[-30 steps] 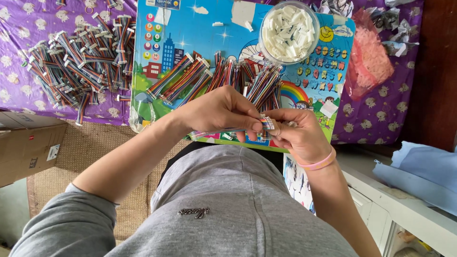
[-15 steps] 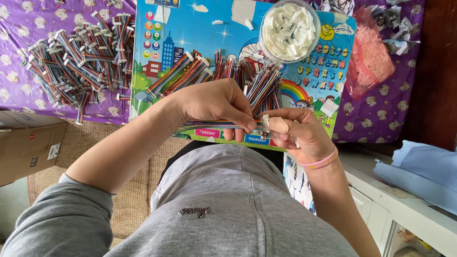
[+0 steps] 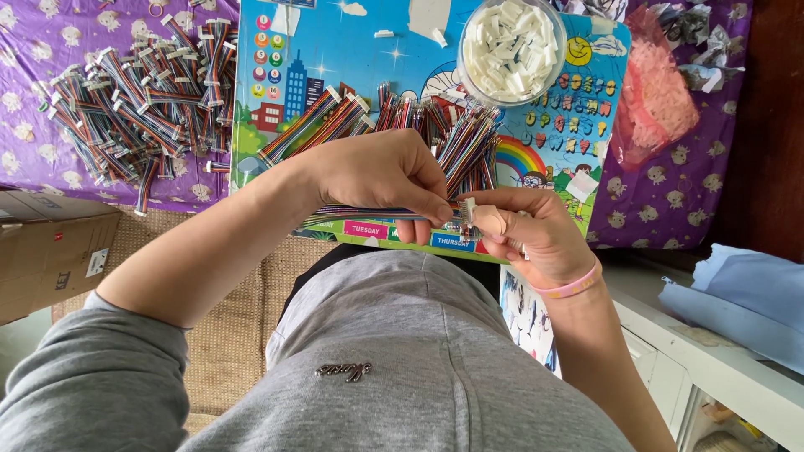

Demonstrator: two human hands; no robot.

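Left hand (image 3: 381, 176): closed on a flat multicoloured ribbon cable (image 3: 368, 213), thumb and fingers pinching it close to its right end; the cable runs out level to the left under the palm.
Right hand (image 3: 532, 233): fingers curled narrow, thumb and forefinger pinching a small white connector (image 3: 467, 213) at the cable's end; a pink wristband (image 3: 572, 287) sits on the wrist.
Cable and connector: held in the air between the two hands, over the near edge of the board, the connector touching the cable's tip.
Board (image 3: 352, 50): a bright children's picture board lying on the purple cloth; its near edge is by the person's body.
Loose cables (image 3: 419, 121): a fan of ribbon cables across the middle of the board, just beyond the hands.
Tub (image 3: 512, 50): a round clear tub of white connectors at the board's far right corner.
Cable heap (image 3: 138, 100): a pile of ribbon cables with white ends on the purple cloth (image 3: 42, 50), left of the board.
Pink bag (image 3: 657, 100): on the cloth, right of the board.
Box (image 3: 50, 251): cardboard, at the near left, below the cloth's edge.
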